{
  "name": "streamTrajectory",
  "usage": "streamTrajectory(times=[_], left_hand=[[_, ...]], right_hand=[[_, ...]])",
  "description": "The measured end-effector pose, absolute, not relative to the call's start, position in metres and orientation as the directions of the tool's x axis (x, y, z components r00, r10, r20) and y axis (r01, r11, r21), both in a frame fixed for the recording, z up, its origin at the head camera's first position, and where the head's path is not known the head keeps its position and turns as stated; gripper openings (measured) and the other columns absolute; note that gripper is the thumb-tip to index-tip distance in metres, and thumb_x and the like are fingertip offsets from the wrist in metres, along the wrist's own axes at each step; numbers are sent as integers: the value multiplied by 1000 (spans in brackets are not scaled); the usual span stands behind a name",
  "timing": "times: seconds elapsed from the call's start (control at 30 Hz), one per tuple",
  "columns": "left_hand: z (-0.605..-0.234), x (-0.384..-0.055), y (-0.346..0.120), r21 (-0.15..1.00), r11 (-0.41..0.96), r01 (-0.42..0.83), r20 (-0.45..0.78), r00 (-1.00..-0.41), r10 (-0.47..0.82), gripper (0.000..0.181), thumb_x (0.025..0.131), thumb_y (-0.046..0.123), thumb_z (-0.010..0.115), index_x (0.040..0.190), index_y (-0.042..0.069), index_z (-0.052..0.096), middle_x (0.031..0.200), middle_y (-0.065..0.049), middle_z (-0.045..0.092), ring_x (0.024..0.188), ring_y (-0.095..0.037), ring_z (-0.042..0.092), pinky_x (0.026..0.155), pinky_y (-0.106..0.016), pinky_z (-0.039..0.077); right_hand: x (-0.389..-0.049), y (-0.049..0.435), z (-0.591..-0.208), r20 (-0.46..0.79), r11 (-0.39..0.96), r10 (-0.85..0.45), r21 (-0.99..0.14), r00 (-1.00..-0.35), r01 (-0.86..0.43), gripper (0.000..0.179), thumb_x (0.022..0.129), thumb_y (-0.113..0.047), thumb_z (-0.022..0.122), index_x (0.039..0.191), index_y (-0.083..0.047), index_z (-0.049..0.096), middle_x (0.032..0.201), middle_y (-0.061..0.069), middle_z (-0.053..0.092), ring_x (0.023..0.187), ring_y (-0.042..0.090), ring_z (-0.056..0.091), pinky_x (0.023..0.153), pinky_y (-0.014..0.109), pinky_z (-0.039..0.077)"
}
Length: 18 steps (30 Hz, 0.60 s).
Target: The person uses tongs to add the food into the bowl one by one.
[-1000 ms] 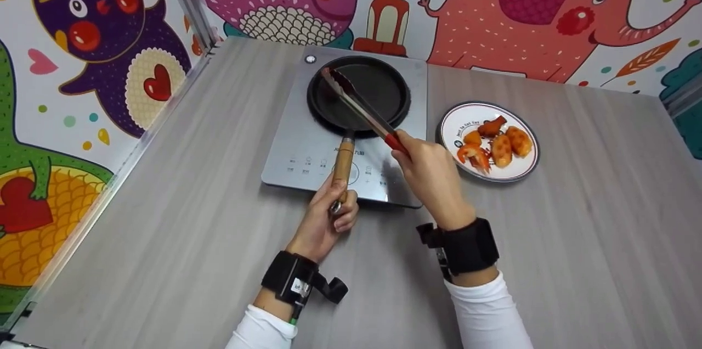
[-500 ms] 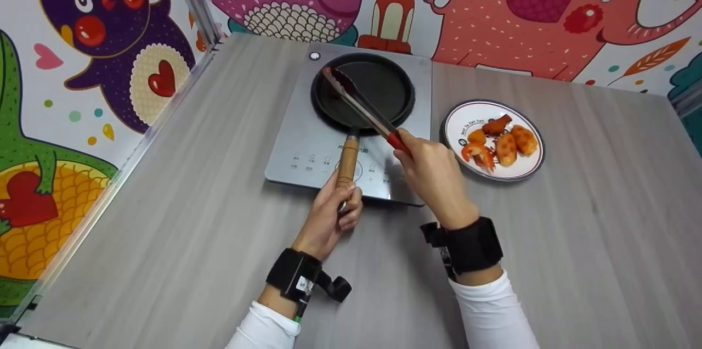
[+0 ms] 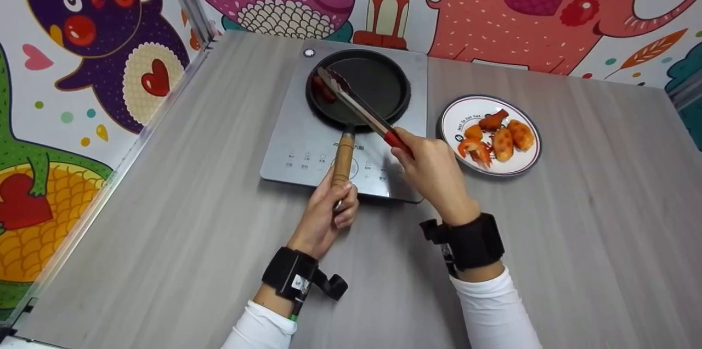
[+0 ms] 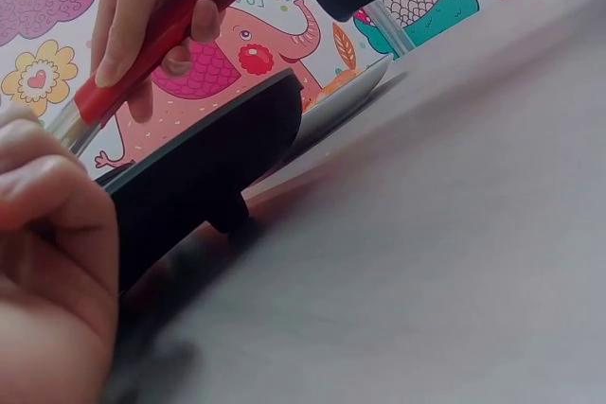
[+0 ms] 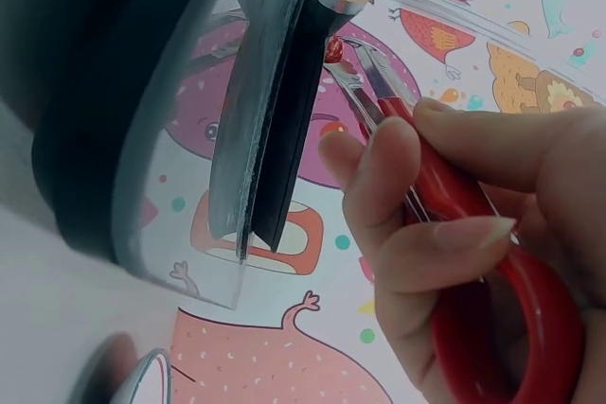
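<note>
Dark red, elongated food piece [image 3: 323,89]: now shows apart in the pan, beside the tong tips, where half a second ago the tips themselves looked red.
Round black pan [image 3: 373,83]: sits on a flat silver cooker [image 3: 290,135]; the red piece lies inside at nine o'clock, and whether the tips touch it I cannot tell.
Steel tongs with red grips [image 3: 362,110]: slant across the pan, tips at ten o'clock.
Right hand [image 3: 436,173]: between four and five o'clock of the pan, fingers wrapped round the tongs.
Left hand [image 3: 326,212]: past six o'clock, gripping the brown wooden pan handle [image 3: 344,159].
Round white dark-rimmed plate [image 3: 518,161]: on the grey worktop [image 3: 192,201], between three and four o'clock of the pan.
Plate's food: brown drumstick-shaped piece [image 3: 493,119] at twelve, golden spotted ovals [image 3: 503,144] at three and four, orange-red curled piece [image 3: 476,151] at seven, orange chunk [image 3: 473,131] near ten.
</note>
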<state>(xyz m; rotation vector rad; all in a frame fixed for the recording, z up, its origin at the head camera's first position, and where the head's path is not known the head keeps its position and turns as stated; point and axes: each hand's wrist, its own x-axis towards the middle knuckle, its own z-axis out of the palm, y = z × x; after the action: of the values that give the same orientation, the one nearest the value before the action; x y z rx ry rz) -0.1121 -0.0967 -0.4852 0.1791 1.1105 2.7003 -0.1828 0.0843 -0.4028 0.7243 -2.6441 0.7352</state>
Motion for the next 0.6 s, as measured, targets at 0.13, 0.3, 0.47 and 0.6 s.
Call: streamTrajectory(times=[0.13,0.3,0.47,0.6], left_hand=[[-484,-113,-96,716,-682,-150,35,-968,249,56,89,17,52,138,22,26,62,3,36,45,-6,29,40,-18,21],[-486,-113,-97,719,-680,-147,50,-964,262,56,90,18,51,138,19,23,62,3,35,45,-6,29,41,-18,21],[-487,-113,-98,711,-686,-151,55,-962,269,57,90,17,51,138,16,22,62,3,35,45,-6,29,41,-18,21],[-487,-114,-97,708,-689,-154,51,-962,268,57,89,18,52,138,18,24,62,3,35,46,-6,30,41,-18,21]], right_hand=[[-183,86,-403,405,742,-388,-395,-828,-541,31,85,-19,61,114,-8,61,80,10,64,60,22,56,52,34,45],[-182,86,-404,385,752,-385,-396,-839,-526,32,84,-22,62,114,-9,61,78,8,63,59,22,53,51,35,43],[-180,87,-401,367,772,-356,-404,-860,-491,34,83,-26,63,114,-11,59,80,9,62,62,23,54,55,37,44],[-179,90,-397,364,784,-329,-410,-871,-467,37,81,-27,65,114,-12,59,82,10,63,64,24,55,56,37,45]])
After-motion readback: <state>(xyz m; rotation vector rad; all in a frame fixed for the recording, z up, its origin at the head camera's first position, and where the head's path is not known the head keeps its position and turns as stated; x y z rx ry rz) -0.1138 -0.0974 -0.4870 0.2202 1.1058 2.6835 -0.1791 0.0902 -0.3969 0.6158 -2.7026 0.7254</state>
